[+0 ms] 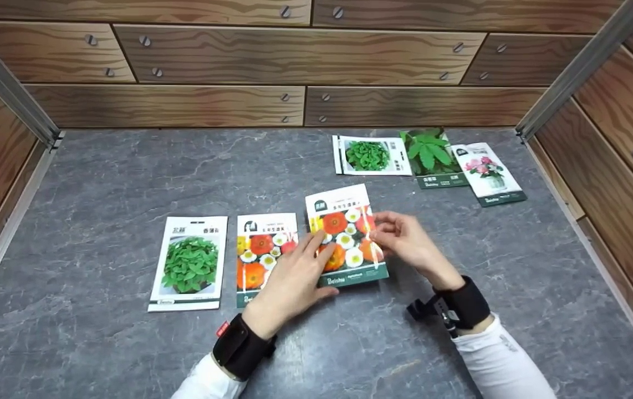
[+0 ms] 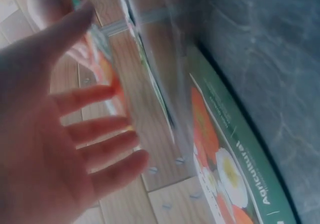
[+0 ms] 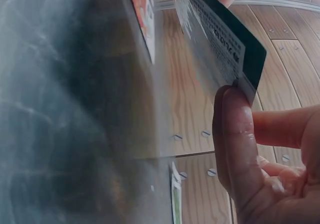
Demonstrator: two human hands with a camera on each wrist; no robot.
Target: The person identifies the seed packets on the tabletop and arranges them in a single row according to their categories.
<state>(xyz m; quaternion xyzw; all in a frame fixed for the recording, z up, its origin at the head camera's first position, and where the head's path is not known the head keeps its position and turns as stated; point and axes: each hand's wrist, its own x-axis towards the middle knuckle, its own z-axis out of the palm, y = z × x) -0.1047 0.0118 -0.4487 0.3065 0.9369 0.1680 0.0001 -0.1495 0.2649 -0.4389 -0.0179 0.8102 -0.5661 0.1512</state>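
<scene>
From the head view I look down on a grey, pale-veined tabletop [image 1: 100, 194], enclosed by a back wall [image 1: 211, 105] and side walls printed as brown planks with slotted screws, with metal rails [image 1: 11, 72] running up the corners. Near the middle, my right hand [image 1: 408, 241] pinches the right edge of a Beishu poppy seed packet [image 1: 347, 230], while my left hand [image 1: 297, 271] lies against its left part, fingers extended. A second poppy packet [image 1: 258, 249] lies just to the left, partly under my left hand, and a leafy herb packet [image 1: 192, 263] lies beyond it. Toward the back wall, on the right, a sideways herb packet [image 1: 371, 155], a palmate-leaf packet [image 1: 433, 158] and a pink-flower packet [image 1: 485, 172] sit close together. In the left wrist view, the room tips sideways: tabletop at the right, plank wall behind, the second poppy packet flat with "Agricultural" on its green band. My left fingers are spread, tips at the held packet, which shows blurred and nearly edge-on. In the right wrist view, thumb and fingers grip that packet's edge, its printed back showing, raised off the hazy grey surface against the planks.
</scene>
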